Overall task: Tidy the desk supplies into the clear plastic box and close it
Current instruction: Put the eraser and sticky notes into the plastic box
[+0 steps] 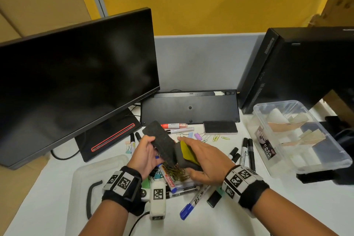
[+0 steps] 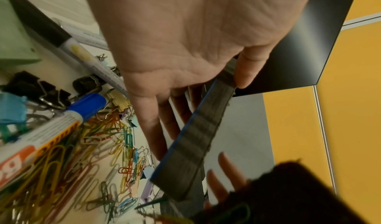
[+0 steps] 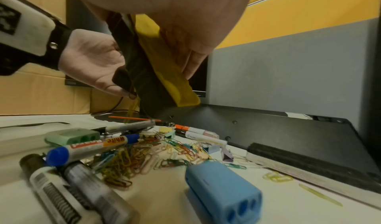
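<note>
Above the heap of supplies, my left hand (image 1: 147, 151) grips a black felt eraser (image 1: 161, 140) with a blue back (image 2: 195, 139), thumb on one side and fingers on the other. My right hand (image 1: 205, 159) holds a second eraser with a yellow back (image 1: 186, 151) (image 3: 164, 64) right beside it, and the two erasers touch. Paper clips (image 1: 178, 171) dangle under them. The clear plastic box (image 1: 329, 151) stands open at the right with tape rolls inside. Markers (image 1: 168, 176), a clip pile (image 3: 144, 154) and a third eraser (image 1: 220, 127) lie on the desk.
The box lid (image 1: 84, 178) lies at my lower left. A dark monitor (image 1: 76, 82) stands on the left, an upturned keyboard (image 1: 189, 107) leans at the back, and a black computer case (image 1: 297, 67) rises behind the box. A blue sharpener (image 3: 224, 190) and a green one (image 3: 72, 137) sit among the markers.
</note>
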